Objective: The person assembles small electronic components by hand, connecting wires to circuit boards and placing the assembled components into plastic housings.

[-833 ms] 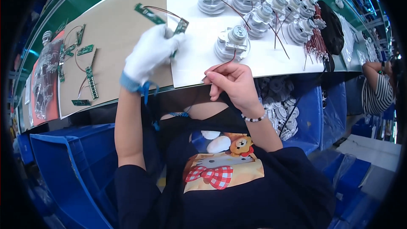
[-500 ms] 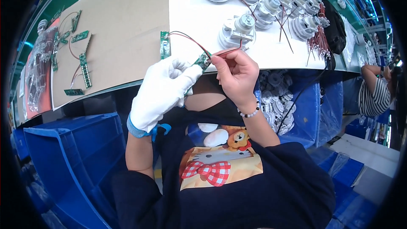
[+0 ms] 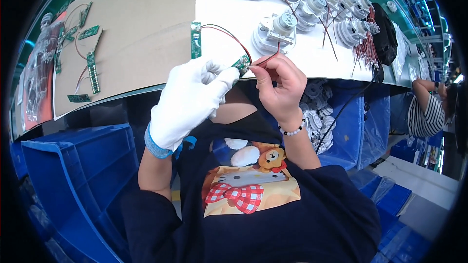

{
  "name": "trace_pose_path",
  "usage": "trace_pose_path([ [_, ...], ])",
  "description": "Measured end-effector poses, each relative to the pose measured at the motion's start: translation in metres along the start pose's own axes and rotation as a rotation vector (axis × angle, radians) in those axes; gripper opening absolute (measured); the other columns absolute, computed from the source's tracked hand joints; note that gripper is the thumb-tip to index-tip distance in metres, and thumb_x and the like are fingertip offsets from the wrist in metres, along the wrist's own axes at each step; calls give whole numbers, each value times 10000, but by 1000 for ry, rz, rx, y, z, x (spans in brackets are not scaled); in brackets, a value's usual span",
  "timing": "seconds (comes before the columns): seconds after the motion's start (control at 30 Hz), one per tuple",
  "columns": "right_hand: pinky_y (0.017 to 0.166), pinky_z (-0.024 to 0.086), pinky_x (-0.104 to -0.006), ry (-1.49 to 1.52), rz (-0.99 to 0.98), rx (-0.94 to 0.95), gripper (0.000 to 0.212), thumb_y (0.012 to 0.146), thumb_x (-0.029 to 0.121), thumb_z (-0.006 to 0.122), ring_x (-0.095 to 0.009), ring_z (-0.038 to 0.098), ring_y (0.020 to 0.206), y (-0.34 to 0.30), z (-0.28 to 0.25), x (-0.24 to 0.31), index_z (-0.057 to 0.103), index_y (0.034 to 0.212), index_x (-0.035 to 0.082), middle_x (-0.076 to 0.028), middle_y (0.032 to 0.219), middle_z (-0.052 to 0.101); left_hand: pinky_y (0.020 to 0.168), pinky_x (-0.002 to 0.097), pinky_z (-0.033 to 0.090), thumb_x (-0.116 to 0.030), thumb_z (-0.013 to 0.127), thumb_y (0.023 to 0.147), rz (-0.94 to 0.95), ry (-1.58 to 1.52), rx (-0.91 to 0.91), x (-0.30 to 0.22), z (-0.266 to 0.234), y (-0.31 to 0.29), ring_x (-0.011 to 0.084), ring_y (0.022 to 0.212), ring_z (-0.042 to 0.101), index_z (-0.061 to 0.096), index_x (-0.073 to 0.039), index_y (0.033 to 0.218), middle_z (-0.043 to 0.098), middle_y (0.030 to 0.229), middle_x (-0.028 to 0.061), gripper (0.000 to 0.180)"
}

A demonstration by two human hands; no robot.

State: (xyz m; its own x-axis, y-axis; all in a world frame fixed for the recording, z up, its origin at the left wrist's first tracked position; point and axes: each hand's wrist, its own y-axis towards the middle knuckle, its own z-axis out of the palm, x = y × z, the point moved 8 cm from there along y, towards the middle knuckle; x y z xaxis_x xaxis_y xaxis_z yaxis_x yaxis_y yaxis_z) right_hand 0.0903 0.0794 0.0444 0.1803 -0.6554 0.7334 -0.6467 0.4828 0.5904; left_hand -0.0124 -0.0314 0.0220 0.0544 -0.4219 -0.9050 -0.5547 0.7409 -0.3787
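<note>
My left hand (image 3: 192, 98), in a white glove with a blue cuff, is closed on a small green circuit board (image 3: 242, 63) at the table's front edge. Bare, with a bead bracelet at the wrist, my right hand (image 3: 282, 84) pinches the red and black wires (image 3: 271, 57) beside that board's upper end. These wires run up to a white motor unit (image 3: 276, 33) just beyond. Another pair of wires arches from the held board to a second green board (image 3: 196, 41) lying on the table. Whether the wire tips touch the board is hidden by my fingers.
Several white motor units (image 3: 312, 9) with trailing wires crowd the table's far right, near a black bag (image 3: 385, 34). Wired green boards (image 3: 92, 70) lie at the left. Blue bins (image 3: 78, 165) stand below the table; a person in a striped shirt (image 3: 426, 117) is far right.
Both hands, with the board and wires, have shifted slightly to the right in the picture. The second board now appears a little higher and farther from the glove. Both grips look unchanged.
</note>
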Motion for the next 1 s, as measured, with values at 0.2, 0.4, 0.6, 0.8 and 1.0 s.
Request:
trace_pose_path([
  [0.2,432,403,-166,13,-40,105,58,761,-50,629,-74,528,490,3,4,1,574,745,-52,-75,728,595,371,186,349,-220,593,856,-3,-65,20,0,2,1,54,423,472,584,28,906,543,590,34,254],
  [0.4,438,405,-199,-7,-53,12,106,706,-12,689,-103,525,492,2,-1,4,585,717,-18,-70,670,578,379,178,350,-227,583,865,-6,-160,44,1,6,1,47,431,467,583,29,929,542,601,27,263],
  [0.6,413,396,-156,244,318,-146,104,739,10,688,-63,539,493,-13,-3,-19,601,781,-29,-69,728,614,420,180,386,-222,568,876,54,-219,-45,-4,10,-2,44,481,498,590,32,944,560,625,30,264],
  [0.8,363,440,-204,855,751,20,177,834,42,570,-115,546,490,-21,19,-37,558,973,-67,-113,704,599,440,189,384,-184,566,878,166,-112,-108,-11,7,-5,35,499,501,608,16,886,561,586,21,205],
  [1.0,334,410,-213,912,716,45,144,854,29,517,-150,543,459,-20,23,-34,577,962,-45,-116,614,569,465,216,417,-147,587,860,290,-1,-187,-19,5,-12,57,524,548,604,27,871,595,590,69,175],
])
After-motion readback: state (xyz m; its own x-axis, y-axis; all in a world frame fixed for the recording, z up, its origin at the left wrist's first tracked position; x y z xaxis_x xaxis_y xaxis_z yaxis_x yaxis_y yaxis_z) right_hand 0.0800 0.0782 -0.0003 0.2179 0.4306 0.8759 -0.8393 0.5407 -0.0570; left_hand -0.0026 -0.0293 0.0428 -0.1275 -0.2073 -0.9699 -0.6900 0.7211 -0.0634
